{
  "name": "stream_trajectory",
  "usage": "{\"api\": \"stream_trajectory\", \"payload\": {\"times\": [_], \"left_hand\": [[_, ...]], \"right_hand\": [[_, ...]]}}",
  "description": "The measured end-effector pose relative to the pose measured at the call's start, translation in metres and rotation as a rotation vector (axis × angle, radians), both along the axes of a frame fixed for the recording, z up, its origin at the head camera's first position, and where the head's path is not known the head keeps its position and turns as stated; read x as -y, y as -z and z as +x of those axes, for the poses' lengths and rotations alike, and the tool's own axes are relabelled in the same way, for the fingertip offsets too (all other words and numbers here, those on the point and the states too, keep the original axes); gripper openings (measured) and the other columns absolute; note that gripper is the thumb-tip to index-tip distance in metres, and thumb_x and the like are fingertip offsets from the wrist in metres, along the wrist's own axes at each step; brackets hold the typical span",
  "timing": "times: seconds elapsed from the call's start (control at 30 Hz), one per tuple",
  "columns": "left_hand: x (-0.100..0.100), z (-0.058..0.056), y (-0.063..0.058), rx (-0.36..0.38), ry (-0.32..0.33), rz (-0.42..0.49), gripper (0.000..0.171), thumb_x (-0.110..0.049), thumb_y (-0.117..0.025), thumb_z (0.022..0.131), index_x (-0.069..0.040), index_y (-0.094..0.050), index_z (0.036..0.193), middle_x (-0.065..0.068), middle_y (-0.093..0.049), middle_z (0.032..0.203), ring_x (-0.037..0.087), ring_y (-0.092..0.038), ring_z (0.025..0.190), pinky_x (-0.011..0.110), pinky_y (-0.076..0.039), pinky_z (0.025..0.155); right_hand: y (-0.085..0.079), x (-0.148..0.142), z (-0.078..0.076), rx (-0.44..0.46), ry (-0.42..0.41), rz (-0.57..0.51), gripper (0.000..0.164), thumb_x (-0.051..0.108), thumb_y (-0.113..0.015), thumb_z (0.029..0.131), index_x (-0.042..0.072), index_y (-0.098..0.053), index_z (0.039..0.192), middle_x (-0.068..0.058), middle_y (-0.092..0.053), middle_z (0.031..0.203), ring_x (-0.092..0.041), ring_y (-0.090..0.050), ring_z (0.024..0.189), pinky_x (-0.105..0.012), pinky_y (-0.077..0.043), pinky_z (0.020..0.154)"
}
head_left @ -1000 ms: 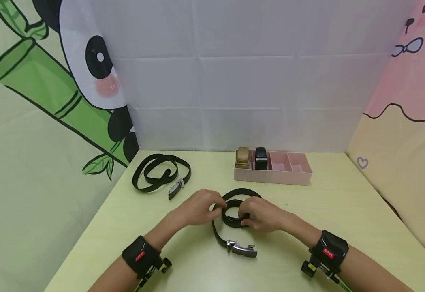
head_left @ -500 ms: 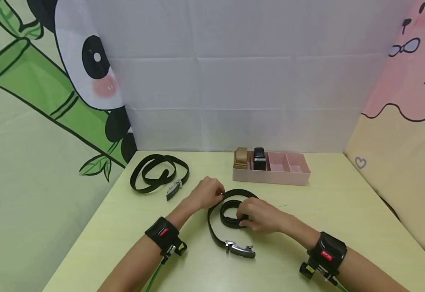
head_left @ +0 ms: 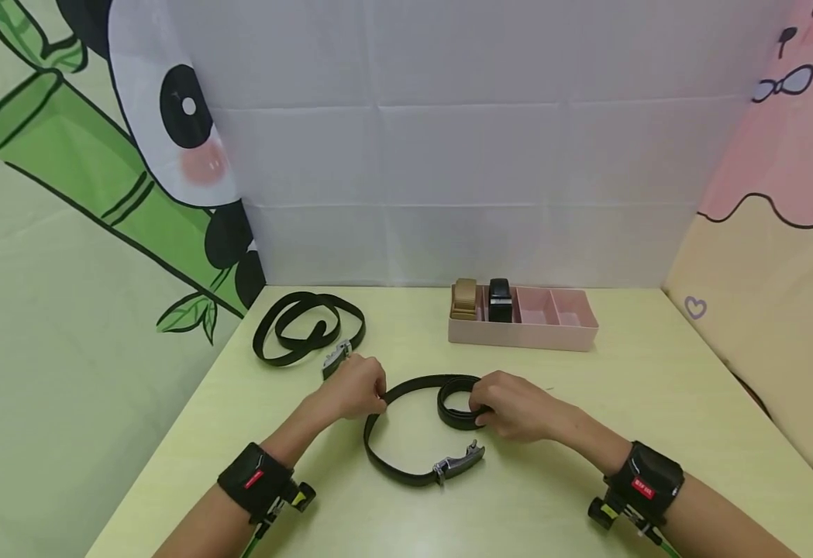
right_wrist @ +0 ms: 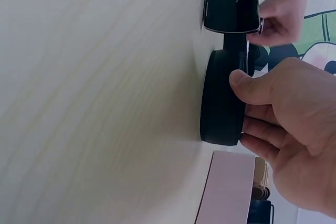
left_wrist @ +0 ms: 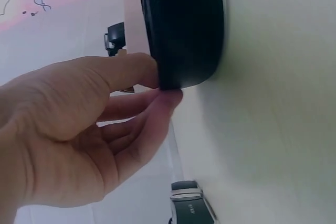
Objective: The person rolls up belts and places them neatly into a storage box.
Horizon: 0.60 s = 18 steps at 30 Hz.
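Note:
A black belt (head_left: 406,478) stands on its edge in front of me, its far end wound into a small coil (head_left: 450,419). From the coil the strap runs left in a wide arc, ending at a silver-and-dark buckle (head_left: 460,463) on the near side. My left hand (head_left: 356,387) pinches the strap (left_wrist: 184,30) at the arc's left side, thumb on one face and fingertips at its lower edge. On the coil's right side my right hand (head_left: 518,407) grips the wound layers, thumb on the outside (right_wrist: 223,100) and fingers behind.
Behind my left hand lies a second black belt (head_left: 265,350), loosely looped, its buckle (head_left: 337,355) near my knuckles. A pink divided box (head_left: 518,335) stands at the back, holding a rolled tan belt (head_left: 464,301) and a rolled black belt (head_left: 500,301). Fabric walls enclose the table.
My left hand has gone from beside the coil to the left, drawing the strap into a wider arc. The buckle has swung to point up and right. My right hand and the coil shifted slightly right.

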<state>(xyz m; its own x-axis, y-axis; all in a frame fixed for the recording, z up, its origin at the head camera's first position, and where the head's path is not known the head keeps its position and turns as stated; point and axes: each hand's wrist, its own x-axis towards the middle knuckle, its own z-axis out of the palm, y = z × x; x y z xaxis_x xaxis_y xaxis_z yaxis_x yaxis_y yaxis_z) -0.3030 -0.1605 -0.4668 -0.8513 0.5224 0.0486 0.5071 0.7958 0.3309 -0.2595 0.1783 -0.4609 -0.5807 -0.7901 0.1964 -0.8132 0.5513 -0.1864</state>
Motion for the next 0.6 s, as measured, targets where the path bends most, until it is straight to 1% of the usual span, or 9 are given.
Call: {"api": "stream_trajectory", "payload": {"times": [0.07,0.13,0.2,0.23,0.33,0.4,0.47,0.5,0.6], "left_hand": [[-0.007,0.023,-0.027,0.083,-0.031,-0.036,0.027,-0.001,-0.087,0.083,-0.013,-0.073,0.064,-0.007,-0.061,0.058,0.013,-0.054,0.058,0.032,-0.047,0.059],[-0.008,0.03,-0.033,0.11,-0.008,-0.056,0.035,0.001,-0.086,0.083,-0.015,-0.067,0.058,-0.011,-0.052,0.053,0.01,-0.045,0.054,0.028,-0.038,0.055],[-0.011,0.032,-0.039,0.144,0.004,-0.075,0.042,0.003,-0.084,0.083,-0.017,-0.061,0.053,-0.012,-0.045,0.05,0.008,-0.038,0.052,0.027,-0.032,0.052],[-0.012,0.032,-0.041,0.16,0.002,-0.091,0.044,0.003,-0.083,0.084,-0.017,-0.06,0.052,-0.012,-0.046,0.048,0.008,-0.039,0.05,0.027,-0.032,0.052],[-0.019,0.024,-0.046,0.183,-0.01,-0.132,0.044,0.002,-0.083,0.085,-0.014,-0.062,0.05,-0.007,-0.052,0.046,0.009,-0.04,0.048,0.028,-0.031,0.052],[-0.025,0.014,-0.046,0.167,-0.022,-0.154,0.032,-0.005,-0.086,0.088,-0.01,-0.072,0.059,-0.004,-0.064,0.057,0.011,-0.048,0.053,0.028,-0.037,0.054],[-0.033,0.002,-0.044,0.146,-0.02,-0.146,0.014,-0.011,-0.087,0.092,-0.004,-0.083,0.08,0.003,-0.077,0.076,0.015,-0.063,0.064,0.031,-0.049,0.06],[-0.037,-0.004,-0.043,0.13,-0.009,-0.136,0.012,-0.014,-0.087,0.094,-0.002,-0.085,0.093,0.007,-0.081,0.087,0.018,-0.069,0.073,0.034,-0.056,0.066],[-0.052,-0.024,-0.039,0.091,0.081,-0.094,0.031,-0.017,-0.084,0.102,0.001,-0.081,0.126,0.017,-0.083,0.117,0.03,-0.08,0.103,0.044,-0.066,0.089]], "right_hand": [[0.0,-0.003,-0.002,-0.01,-0.007,0.004,0.013,0.001,-0.088,0.094,0.012,-0.081,0.095,0.005,-0.077,0.092,-0.008,-0.069,0.089,-0.036,-0.063,0.09],[0.0,-0.005,-0.004,-0.022,-0.018,0.01,0.012,0.001,-0.088,0.094,0.012,-0.082,0.097,0.004,-0.079,0.095,-0.011,-0.072,0.092,-0.038,-0.064,0.092],[0.001,-0.005,-0.005,-0.032,-0.03,0.015,0.012,0.002,-0.088,0.094,0.012,-0.082,0.099,0.003,-0.08,0.097,-0.012,-0.074,0.095,-0.038,-0.064,0.093],[0.001,-0.005,-0.006,-0.034,-0.035,0.018,0.012,0.002,-0.088,0.095,0.012,-0.083,0.099,0.004,-0.081,0.098,-0.013,-0.075,0.097,-0.038,-0.064,0.094],[0.001,-0.004,-0.006,-0.043,-0.054,0.017,0.012,0.002,-0.089,0.095,0.011,-0.083,0.101,0.003,-0.083,0.101,-0.015,-0.077,0.101,-0.038,-0.065,0.096],[0.001,-0.004,-0.007,-0.042,-0.058,0.013,0.012,0.002,-0.089,0.095,0.011,-0.084,0.102,0.002,-0.083,0.102,-0.015,-0.078,0.102,-0.038,-0.065,0.097],[0.001,-0.005,-0.007,-0.047,-0.062,0.009,0.012,0.002,-0.089,0.094,0.011,-0.084,0.101,0.002,-0.083,0.102,-0.015,-0.078,0.103,-0.038,-0.065,0.097],[0.001,-0.005,-0.007,-0.047,-0.063,0.007,0.012,0.002,-0.089,0.094,0.011,-0.084,0.101,0.002,-0.083,0.102,-0.015,-0.078,0.103,-0.038,-0.066,0.097],[0.0,-0.005,-0.009,-0.048,-0.067,0.006,0.012,0.003,-0.089,0.094,0.012,-0.084,0.101,0.003,-0.083,0.103,-0.015,-0.078,0.103,-0.037,-0.065,0.097]]}}
